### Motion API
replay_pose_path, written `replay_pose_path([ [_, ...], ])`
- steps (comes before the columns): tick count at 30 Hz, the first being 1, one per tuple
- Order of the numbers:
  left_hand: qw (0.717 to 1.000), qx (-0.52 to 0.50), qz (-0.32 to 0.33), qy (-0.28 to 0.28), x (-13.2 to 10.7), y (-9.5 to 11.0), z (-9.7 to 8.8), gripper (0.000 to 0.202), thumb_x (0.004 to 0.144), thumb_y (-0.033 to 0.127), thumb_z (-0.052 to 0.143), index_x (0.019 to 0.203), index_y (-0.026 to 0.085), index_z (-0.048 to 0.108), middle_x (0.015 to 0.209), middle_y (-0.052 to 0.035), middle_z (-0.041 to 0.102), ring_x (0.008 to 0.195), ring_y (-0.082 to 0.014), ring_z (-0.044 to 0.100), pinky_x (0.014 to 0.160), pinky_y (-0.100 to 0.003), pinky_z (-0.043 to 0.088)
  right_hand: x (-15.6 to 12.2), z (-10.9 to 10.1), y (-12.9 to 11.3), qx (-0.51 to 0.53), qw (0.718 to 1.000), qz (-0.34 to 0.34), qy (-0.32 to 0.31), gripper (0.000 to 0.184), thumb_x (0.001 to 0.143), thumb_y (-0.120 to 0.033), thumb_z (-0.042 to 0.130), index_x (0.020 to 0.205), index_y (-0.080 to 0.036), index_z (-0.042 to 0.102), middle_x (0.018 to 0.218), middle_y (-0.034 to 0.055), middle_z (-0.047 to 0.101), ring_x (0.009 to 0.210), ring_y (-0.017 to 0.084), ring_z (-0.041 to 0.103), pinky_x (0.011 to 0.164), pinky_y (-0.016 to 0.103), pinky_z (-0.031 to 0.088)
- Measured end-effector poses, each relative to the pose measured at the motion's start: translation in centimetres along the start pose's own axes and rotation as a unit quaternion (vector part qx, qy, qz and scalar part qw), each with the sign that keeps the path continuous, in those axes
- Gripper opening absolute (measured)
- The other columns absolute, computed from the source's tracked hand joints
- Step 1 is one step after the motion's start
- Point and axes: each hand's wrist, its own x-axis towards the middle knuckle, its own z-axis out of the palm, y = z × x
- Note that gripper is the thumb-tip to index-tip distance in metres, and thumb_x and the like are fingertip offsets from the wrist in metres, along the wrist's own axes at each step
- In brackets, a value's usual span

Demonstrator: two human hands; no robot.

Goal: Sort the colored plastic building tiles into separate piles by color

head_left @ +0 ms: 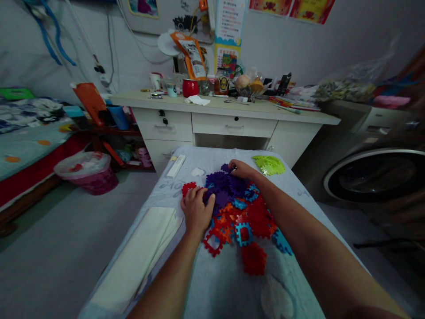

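Observation:
A heap of flat toothed plastic pieces (242,212) in purple, red, orange and blue lies on a table covered with a pale cloth (226,288). My left hand (195,208) rests at the heap's left edge, fingers curled on purple pieces beside a lone red piece (187,188). My right hand (242,169) reaches over the far side of the heap, fingertips pinched at a purple piece (227,168). A separate bunch of green pieces (268,165) lies far right of it.
A folded white sheet (139,257) lies along the table's left side, a long white box (175,166) and a white scrap (198,172) near the far end. Beyond stand a cluttered desk (226,116), a washing machine (375,173), a lined bin (86,172) and a bed (26,141).

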Motion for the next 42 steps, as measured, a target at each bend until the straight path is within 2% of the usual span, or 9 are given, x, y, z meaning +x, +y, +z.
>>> replay_pose_path([
  [8,1.0,-0.011,-0.012,0.004,0.1,-0.4,0.3,0.03,0.094,0.036,0.046,0.111,0.025,0.067,0.126,-0.0086,0.063,0.125,-0.0279,0.05,0.107,-0.051,0.034,-5.1,-0.2,-3.9,0.054,0.988,-0.145,-0.004,0.046,0.066,-0.001,0.049,0.108,-0.017,0.062,0.097,0.0029,0.066,0.089,0.016,0.059,0.083,0.028,0.046],
  [16,0.999,-0.047,-0.012,0.012,0.3,-0.6,0.4,0.034,0.097,0.036,0.038,0.109,0.023,0.066,0.125,-0.0086,0.063,0.121,-0.0253,0.053,0.105,-0.046,0.037,-12.4,-2.0,-6.2,0.148,0.975,-0.157,-0.062,0.039,0.067,-0.005,0.051,0.102,-0.017,0.065,0.1,0.0039,0.07,0.093,0.018,0.064,0.088,0.032,0.049],
  [20,0.999,-0.043,-0.001,0.018,0.3,-0.9,0.5,0.032,0.095,0.041,0.042,0.109,0.023,0.066,0.124,-0.0082,0.063,0.122,-0.0256,0.052,0.105,-0.046,0.037,-13.5,-3.6,-3.4,0.213,0.972,-0.096,-0.029,0.026,0.076,-0.019,0.055,0.1,-0.018,0.065,0.095,0.0042,0.071,0.091,0.02,0.065,0.086,0.034,0.05],
  [23,0.999,-0.035,0.007,0.015,0.2,-0.9,0.5,0.033,0.093,0.044,0.046,0.109,0.023,0.065,0.125,-0.0088,0.063,0.122,-0.0267,0.053,0.105,-0.047,0.036,-12.1,-4.8,0.7,0.13,0.985,0.01,0.116,0.025,0.078,-0.028,0.056,0.098,-0.017,0.065,0.1,0.0086,0.069,0.094,0.024,0.064,0.088,0.039,0.049],
  [25,0.999,-0.034,0.009,0.011,0.2,-0.8,0.5,0.034,0.092,0.045,0.047,0.11,0.022,0.065,0.125,-0.0092,0.063,0.122,-0.0278,0.052,0.106,-0.049,0.036,-10.5,-5.5,3.9,0.026,0.968,0.098,0.23,0.037,0.075,-0.03,0.061,0.109,-0.016,0.063,0.116,0.0136,0.065,0.109,0.028,0.059,0.097,0.043,0.045],
  [27,0.999,-0.033,0.008,0.007,0.2,-0.7,0.4,0.035,0.092,0.046,0.048,0.111,0.022,0.064,0.125,-0.0093,0.063,0.123,-0.0287,0.052,0.106,-0.05,0.035,-8.9,-6.0,6.9,-0.046,0.943,0.193,0.269,0.059,0.071,-0.034,0.069,0.125,-0.014,0.056,0.129,0.0183,0.057,0.125,0.033,0.048,0.105,0.047,0.037],
  [32,1.0,-0.028,0.01,0.003,0.2,-0.6,0.4,0.034,0.091,0.046,0.048,0.111,0.024,0.065,0.125,-0.0085,0.063,0.123,-0.0283,0.052,0.106,-0.05,0.035,-6.3,-6.4,12.0,-0.071,0.9,0.355,0.244,0.106,0.062,-0.059,0.078,0.149,-0.022,0.029,0.151,0.0228,0.031,0.135,0.041,0.037,0.107,0.054,0.033],
  [36,1.0,-0.029,0.009,0.0,0.2,-0.6,0.4,0.034,0.091,0.045,0.048,0.112,0.024,0.064,0.125,-0.0083,0.063,0.123,-0.0286,0.052,0.105,-0.05,0.035,-4.8,-6.7,14.0,-0.076,0.898,0.373,0.221,0.112,0.055,-0.069,0.078,0.148,-0.031,0.031,0.155,0.02,0.022,0.136,0.047,0.031,0.104,0.064,0.029],
  [42,0.999,-0.029,0.014,-0.001,0.2,-0.6,0.3,0.032,0.091,0.046,0.048,0.109,0.024,0.064,0.124,-0.0076,0.063,0.121,-0.028,0.053,0.105,-0.049,0.035,-3.3,-6.4,15.3,-0.084,0.901,0.383,0.185,0.111,0.052,-0.076,0.074,0.146,-0.032,0.036,0.152,0.02,0.025,0.135,0.049,0.033,0.104,0.064,0.031],
])
